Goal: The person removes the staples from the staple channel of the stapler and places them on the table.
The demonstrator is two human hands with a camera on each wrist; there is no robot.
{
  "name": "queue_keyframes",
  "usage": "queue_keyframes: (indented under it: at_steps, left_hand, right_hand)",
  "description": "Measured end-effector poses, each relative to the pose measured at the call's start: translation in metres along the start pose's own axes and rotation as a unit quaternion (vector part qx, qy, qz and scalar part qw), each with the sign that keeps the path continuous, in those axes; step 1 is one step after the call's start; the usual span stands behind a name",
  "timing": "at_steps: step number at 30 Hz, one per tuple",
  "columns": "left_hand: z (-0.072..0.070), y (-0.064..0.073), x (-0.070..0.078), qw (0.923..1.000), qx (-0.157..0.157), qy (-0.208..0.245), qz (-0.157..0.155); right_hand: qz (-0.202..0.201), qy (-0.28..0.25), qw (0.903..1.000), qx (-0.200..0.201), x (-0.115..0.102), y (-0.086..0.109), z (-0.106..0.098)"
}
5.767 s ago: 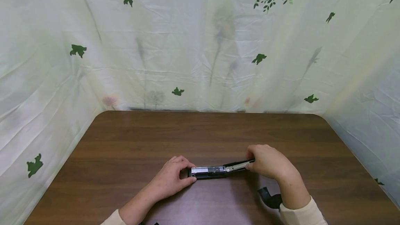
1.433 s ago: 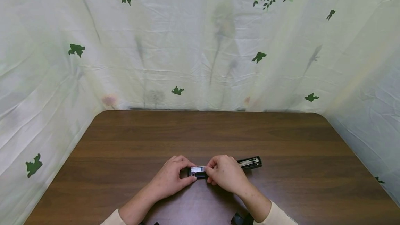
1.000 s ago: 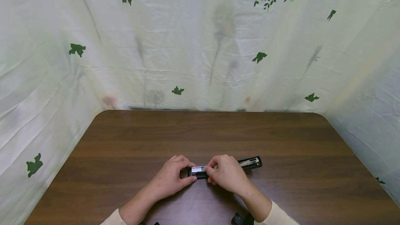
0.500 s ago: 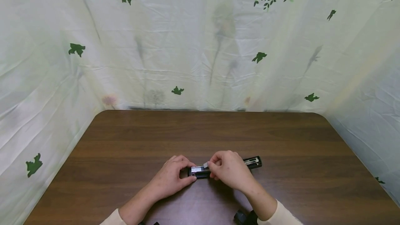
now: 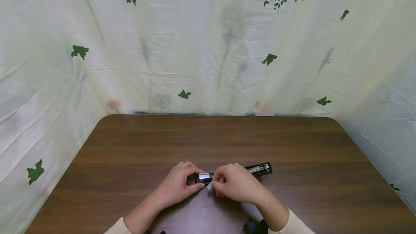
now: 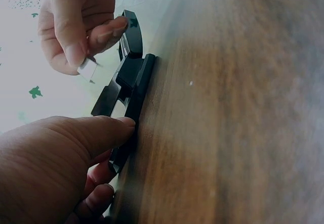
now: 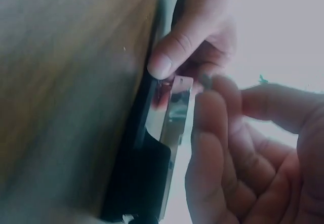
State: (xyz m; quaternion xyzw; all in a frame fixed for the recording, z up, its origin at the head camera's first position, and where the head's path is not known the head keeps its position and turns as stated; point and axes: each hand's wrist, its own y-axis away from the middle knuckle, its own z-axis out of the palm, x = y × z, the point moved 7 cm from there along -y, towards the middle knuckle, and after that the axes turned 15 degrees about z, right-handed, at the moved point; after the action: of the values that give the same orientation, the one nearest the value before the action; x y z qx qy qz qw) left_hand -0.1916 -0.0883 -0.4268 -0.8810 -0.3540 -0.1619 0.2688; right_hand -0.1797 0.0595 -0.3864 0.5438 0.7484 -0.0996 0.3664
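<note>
A black stapler (image 5: 262, 169) lies opened out on the table, its top arm swung back to the right and the metal channel of its base exposed. My left hand (image 5: 178, 183) grips the base's left end between thumb and fingers. My right hand (image 5: 238, 183) pinches a short silvery strip of staples (image 5: 209, 186) between thumb and fingertips. In the left wrist view the strip of staples (image 6: 87, 68) is clear of the stapler (image 6: 132, 72), off to one side. The right wrist view shows the metal channel (image 7: 178, 107) beside my right fingers; the middle of the stapler is hidden in the head view.
The brown wooden table (image 5: 162, 136) stretches away to a pale leaf-patterned curtain (image 5: 201, 46). A black strap-like piece (image 5: 250, 225) sits at my right wrist. Another small dark piece (image 5: 162, 232) shows at the bottom edge.
My right hand left the stapler's top arm and came over the base. It has lifted the strip of staples out, then brought it toward the near side. The left hand stayed put.
</note>
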Motion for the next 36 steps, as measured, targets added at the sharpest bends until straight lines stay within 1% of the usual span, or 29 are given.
queue_keyframes:
  at_steps: [5, 8, 10, 15, 19, 28, 31, 36]
  left_hand:
    - [0.0, 0.001, 0.001, 1.0, 0.004, 0.001, 0.001]
    - [-0.001, 0.0, 0.002, 0.9999, 0.009, 0.0, 0.005]
    - [-0.001, 0.0, 0.002, 0.9999, 0.01, -0.001, 0.008]
    - [-0.001, 0.0, 0.002, 1.0, 0.008, -0.001, 0.005]
    - [-0.001, 0.0, 0.002, 1.0, 0.008, 0.001, 0.004]
    - [-0.001, 0.0, 0.002, 1.0, 0.007, -0.002, 0.004]
    - [-0.001, 0.0, 0.001, 1.0, 0.005, -0.002, 0.003]
    - [-0.001, 0.0, 0.002, 0.9999, 0.008, -0.004, 0.007]
  right_hand:
    - [-0.072, 0.019, 0.9962, -0.047, -0.01, 0.005, 0.015]
    - [-0.092, 0.028, 0.9932, -0.066, -0.012, 0.007, 0.023]
    - [-0.092, 0.028, 0.9924, -0.077, -0.012, 0.006, 0.028]
    - [-0.085, 0.057, 0.9906, -0.091, -0.011, 0.005, 0.036]
    - [-0.084, 0.08, 0.9894, -0.087, -0.01, 0.005, 0.038]
    - [-0.088, 0.093, 0.9882, -0.085, -0.008, 0.004, 0.041]
    - [-0.08, 0.114, 0.9875, -0.074, -0.007, 0.003, 0.041]
    - [-0.065, 0.142, 0.9868, -0.043, -0.006, 0.003, 0.038]
